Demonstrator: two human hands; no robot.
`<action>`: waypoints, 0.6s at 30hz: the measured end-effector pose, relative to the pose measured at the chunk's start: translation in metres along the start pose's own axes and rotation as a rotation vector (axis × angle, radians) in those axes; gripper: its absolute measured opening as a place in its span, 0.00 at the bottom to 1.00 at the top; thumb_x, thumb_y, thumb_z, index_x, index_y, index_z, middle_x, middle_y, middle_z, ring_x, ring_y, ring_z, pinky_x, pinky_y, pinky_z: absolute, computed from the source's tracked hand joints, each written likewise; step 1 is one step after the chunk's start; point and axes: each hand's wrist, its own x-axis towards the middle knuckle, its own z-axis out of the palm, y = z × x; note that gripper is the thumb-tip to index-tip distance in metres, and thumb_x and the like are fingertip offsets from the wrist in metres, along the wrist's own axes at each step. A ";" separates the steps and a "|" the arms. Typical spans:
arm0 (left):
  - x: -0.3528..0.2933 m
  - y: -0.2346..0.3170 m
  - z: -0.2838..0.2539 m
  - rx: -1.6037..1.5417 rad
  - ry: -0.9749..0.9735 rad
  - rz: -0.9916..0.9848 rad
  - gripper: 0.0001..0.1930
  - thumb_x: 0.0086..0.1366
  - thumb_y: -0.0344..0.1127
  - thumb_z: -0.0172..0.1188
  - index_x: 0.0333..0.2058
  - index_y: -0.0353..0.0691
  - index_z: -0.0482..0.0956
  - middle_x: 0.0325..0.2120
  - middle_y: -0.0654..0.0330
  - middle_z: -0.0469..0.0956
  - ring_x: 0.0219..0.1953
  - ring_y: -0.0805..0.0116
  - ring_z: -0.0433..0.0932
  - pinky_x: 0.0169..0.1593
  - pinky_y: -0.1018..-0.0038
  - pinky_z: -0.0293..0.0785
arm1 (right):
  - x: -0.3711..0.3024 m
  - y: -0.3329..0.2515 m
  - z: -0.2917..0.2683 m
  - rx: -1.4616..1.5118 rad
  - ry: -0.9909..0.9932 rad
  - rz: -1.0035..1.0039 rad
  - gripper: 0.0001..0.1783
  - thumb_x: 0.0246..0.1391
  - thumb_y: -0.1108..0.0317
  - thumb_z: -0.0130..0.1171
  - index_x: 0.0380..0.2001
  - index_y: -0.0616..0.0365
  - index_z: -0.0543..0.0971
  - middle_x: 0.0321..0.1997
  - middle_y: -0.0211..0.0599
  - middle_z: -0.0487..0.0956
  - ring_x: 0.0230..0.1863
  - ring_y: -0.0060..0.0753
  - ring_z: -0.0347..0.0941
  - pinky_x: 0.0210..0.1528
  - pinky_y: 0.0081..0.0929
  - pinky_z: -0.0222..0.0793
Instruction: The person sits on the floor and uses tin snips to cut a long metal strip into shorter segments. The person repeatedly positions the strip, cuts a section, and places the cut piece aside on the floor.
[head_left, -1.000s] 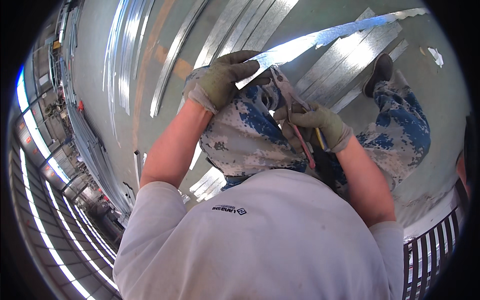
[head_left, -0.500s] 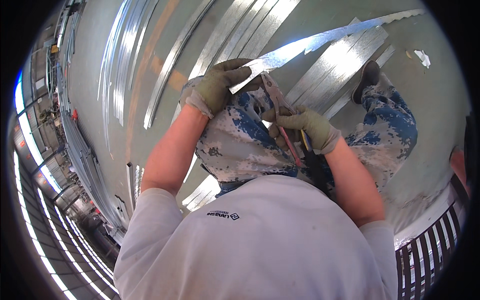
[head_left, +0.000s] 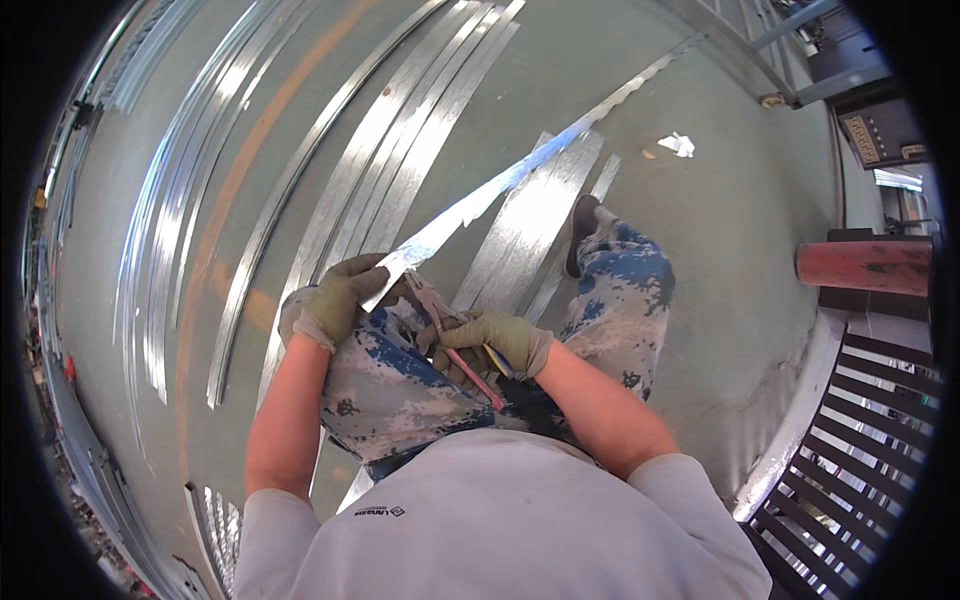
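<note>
A long, thin strip of shiny sheet metal [head_left: 470, 208] slants from my lap up to the far right, with a jagged lower edge. My left hand [head_left: 338, 302], gloved, is closed on its near end, thumb on top. In my right hand [head_left: 505, 340], also gloved, is a pair of red-handled metal snips [head_left: 428, 300]. The jaws of the snips are at the strip's edge, close to my left fingers; whether they bite the metal I cannot tell. A yellow and dark-blue piece, perhaps the other handle, shows by my right palm.
Several flat metal strips [head_left: 400, 130] lie on the floor ahead and to the left, with more plates [head_left: 530, 220] beyond my knees. White scrap [head_left: 677, 145] lies farther right. A red cylinder [head_left: 865, 268], a slatted dark rack [head_left: 850, 440] and a wheeled frame [head_left: 770, 60] stand right.
My view has swung to the right, bringing the red cylinder and wheeled frame into sight. Both hands keep their holds on the strip and the snips.
</note>
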 end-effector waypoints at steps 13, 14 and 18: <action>-0.028 -0.001 0.013 -0.205 -0.142 0.116 0.31 0.78 0.35 0.68 0.71 0.20 0.74 0.55 0.43 0.88 0.52 0.54 0.92 0.58 0.61 0.90 | -0.030 0.018 0.017 0.097 -0.052 -0.116 0.24 0.76 0.63 0.68 0.68 0.64 0.81 0.46 0.46 0.91 0.39 0.41 0.92 0.39 0.38 0.90; -0.028 -0.004 0.013 -0.219 -0.142 0.116 0.30 0.78 0.35 0.67 0.71 0.21 0.74 0.55 0.43 0.88 0.52 0.54 0.92 0.58 0.61 0.90 | -0.032 0.019 0.019 0.065 -0.034 -0.109 0.25 0.76 0.63 0.68 0.68 0.64 0.81 0.47 0.47 0.91 0.40 0.42 0.92 0.41 0.40 0.90; -0.048 0.004 0.028 -0.185 -0.090 0.137 0.25 0.81 0.30 0.62 0.71 0.25 0.76 0.57 0.45 0.88 0.54 0.55 0.92 0.57 0.66 0.90 | -0.041 0.018 0.039 -0.023 0.074 -0.086 0.27 0.76 0.64 0.67 0.72 0.62 0.79 0.51 0.46 0.91 0.44 0.43 0.92 0.47 0.41 0.91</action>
